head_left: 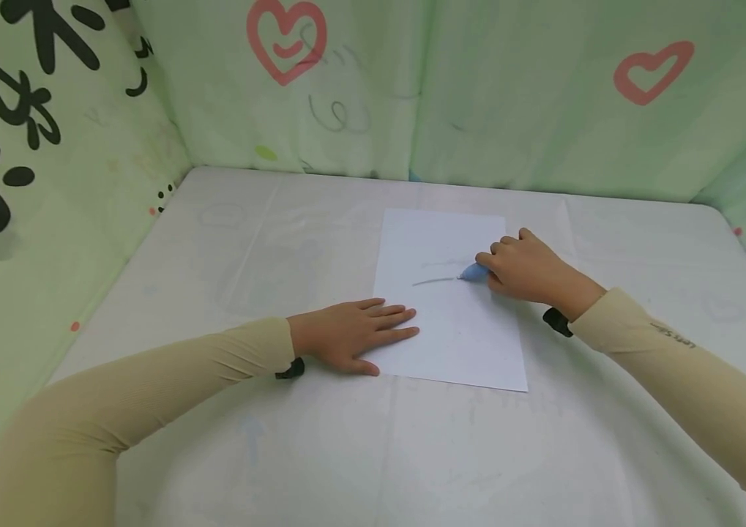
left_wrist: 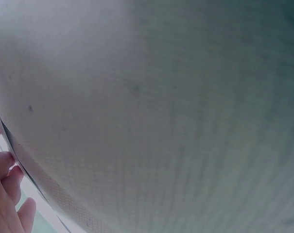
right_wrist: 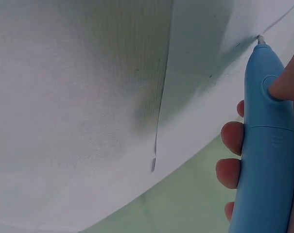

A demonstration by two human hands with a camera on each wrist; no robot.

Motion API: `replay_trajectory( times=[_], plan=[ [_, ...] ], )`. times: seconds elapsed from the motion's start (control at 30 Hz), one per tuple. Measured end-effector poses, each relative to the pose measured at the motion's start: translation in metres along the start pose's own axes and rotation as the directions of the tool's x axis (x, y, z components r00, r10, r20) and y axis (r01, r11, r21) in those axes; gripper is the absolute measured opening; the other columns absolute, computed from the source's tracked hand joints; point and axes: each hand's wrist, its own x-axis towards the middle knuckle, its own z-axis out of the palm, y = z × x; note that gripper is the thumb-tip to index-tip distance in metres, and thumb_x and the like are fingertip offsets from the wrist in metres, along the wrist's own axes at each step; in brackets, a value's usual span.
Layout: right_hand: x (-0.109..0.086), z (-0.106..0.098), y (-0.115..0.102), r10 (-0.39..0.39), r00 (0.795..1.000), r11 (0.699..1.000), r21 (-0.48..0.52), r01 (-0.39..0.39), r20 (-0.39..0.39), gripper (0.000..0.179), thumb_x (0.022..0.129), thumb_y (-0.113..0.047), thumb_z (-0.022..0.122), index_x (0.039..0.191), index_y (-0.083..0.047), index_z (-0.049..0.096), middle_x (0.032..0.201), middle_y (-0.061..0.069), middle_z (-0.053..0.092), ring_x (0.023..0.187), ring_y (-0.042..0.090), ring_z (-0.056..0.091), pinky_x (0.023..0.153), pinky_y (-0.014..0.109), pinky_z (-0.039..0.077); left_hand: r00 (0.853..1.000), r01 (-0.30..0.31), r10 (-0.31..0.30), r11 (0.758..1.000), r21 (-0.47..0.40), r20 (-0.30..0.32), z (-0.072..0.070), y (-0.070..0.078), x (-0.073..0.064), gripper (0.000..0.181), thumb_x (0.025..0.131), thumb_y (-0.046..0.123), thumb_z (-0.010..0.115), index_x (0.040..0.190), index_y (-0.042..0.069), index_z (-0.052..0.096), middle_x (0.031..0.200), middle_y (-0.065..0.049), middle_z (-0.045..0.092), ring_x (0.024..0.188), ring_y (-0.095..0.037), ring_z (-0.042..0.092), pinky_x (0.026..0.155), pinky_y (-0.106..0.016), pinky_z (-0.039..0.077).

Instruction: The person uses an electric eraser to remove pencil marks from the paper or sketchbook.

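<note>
A white sheet of paper lies on the table. My left hand rests flat on its left edge with fingers spread. My right hand grips a blue electric eraser, fingers wrapped round the thick body and thumb on the button. Its small tip is at the paper, beside the right end of a short grey line. A fainter mark shows just above that line. Small dark crumbs dot the sheet near the tip in the right wrist view.
A white cloth with creases covers the table. Green curtains with hearts and black lettering hang behind and at both sides. Dark wrist cameras sit under both sleeves. Mostly tablecloth fills the left wrist view.
</note>
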Motion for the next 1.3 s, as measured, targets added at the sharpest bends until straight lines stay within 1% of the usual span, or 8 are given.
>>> replay_trajectory(
  times=[0.33,0.43,0.57,0.73,0.87,1.0,1.17,1.3],
  plan=[
    [0.0023,0.002,0.0003,0.008,1.0,1.0,-0.008,-0.008,0.006,0.008,0.08,-0.009,0.064,0.087,-0.007,0.061,0.064,0.007,0.056,0.057,0.022,0.051,0.054,0.033,0.032,1.0,-0.013,0.013,1.0,-0.002,-0.02,0.0004,-0.0005,-0.0007,0.074,0.095,0.053,0.038,0.152,0.013,0.014,0.159,-0.009,0.01,0.148,-0.022,0.011,0.12,-0.041,0.012],
    [0.0031,0.0036,0.0004,-0.004,1.0,1.0,-0.006,0.004,-0.001,0.009,0.079,-0.009,0.064,0.088,-0.007,0.062,0.064,0.007,0.056,0.057,0.022,0.051,0.054,0.033,0.032,0.999,-0.017,0.017,1.0,-0.006,-0.027,0.0001,-0.001,-0.0012,0.074,0.095,0.052,0.039,0.152,0.013,0.014,0.159,-0.009,0.011,0.148,-0.022,0.012,0.12,-0.041,0.012],
    [0.0042,0.0048,0.0003,0.007,1.0,1.0,-0.015,-0.007,-0.015,0.009,0.079,-0.008,0.063,0.088,-0.007,0.061,0.063,0.008,0.056,0.056,0.023,0.05,0.054,0.033,0.032,0.999,-0.019,0.019,1.0,0.0,-0.026,-0.0003,-0.0014,-0.0014,0.074,0.095,0.052,0.039,0.152,0.012,0.014,0.159,-0.009,0.011,0.148,-0.022,0.012,0.12,-0.042,0.012],
    [0.0058,0.0045,-0.0013,-0.017,1.0,1.0,-0.011,0.016,-0.017,0.009,0.08,-0.009,0.065,0.088,-0.007,0.062,0.064,0.007,0.056,0.057,0.023,0.052,0.053,0.032,0.032,1.0,-0.014,0.015,1.0,0.006,-0.014,-0.0003,-0.0016,-0.001,0.074,0.095,0.053,0.037,0.152,0.013,0.013,0.16,-0.008,0.01,0.148,-0.021,0.011,0.12,-0.041,0.011],
    [0.0067,0.0036,-0.0018,0.003,0.999,0.999,-0.031,-0.004,-0.033,0.007,0.079,-0.008,0.064,0.085,-0.006,0.06,0.062,0.008,0.055,0.055,0.023,0.05,0.053,0.032,0.03,1.0,-0.011,0.011,1.0,0.007,-0.012,0.0001,-0.002,-0.0012,0.074,0.095,0.054,0.037,0.152,0.014,0.012,0.16,-0.007,0.009,0.148,-0.021,0.01,0.12,-0.041,0.011],
    [0.0082,0.0027,-0.0021,-0.007,1.0,1.0,-0.015,0.007,-0.008,0.009,0.08,-0.008,0.064,0.087,-0.006,0.061,0.063,0.008,0.056,0.055,0.022,0.05,0.053,0.032,0.03,1.0,-0.011,0.011,1.0,0.002,-0.014,0.0001,-0.0026,-0.0013,0.074,0.095,0.054,0.037,0.152,0.014,0.012,0.16,-0.007,0.009,0.148,-0.021,0.01,0.12,-0.041,0.011],
    [0.0091,0.0035,-0.0011,0.017,1.0,1.0,-0.02,-0.016,0.009,0.008,0.08,-0.008,0.064,0.088,-0.007,0.062,0.063,0.008,0.056,0.056,0.023,0.051,0.053,0.033,0.032,1.0,-0.006,0.006,1.0,0.0,-0.011,0.0003,-0.0024,-0.0009,0.074,0.095,0.055,0.036,0.152,0.015,0.011,0.16,-0.006,0.008,0.148,-0.02,0.009,0.121,-0.04,0.01],
    [0.0098,0.0051,-0.001,-0.008,1.0,1.0,-0.007,0.008,0.015,0.009,0.08,-0.009,0.064,0.089,-0.007,0.062,0.063,0.007,0.056,0.056,0.022,0.051,0.052,0.032,0.032,1.0,-0.006,0.006,1.0,0.0,-0.011,0.0007,-0.0025,-0.0006,0.074,0.095,0.055,0.036,0.152,0.015,0.011,0.16,-0.006,0.008,0.148,-0.02,0.009,0.121,-0.04,0.01]
  ],
)
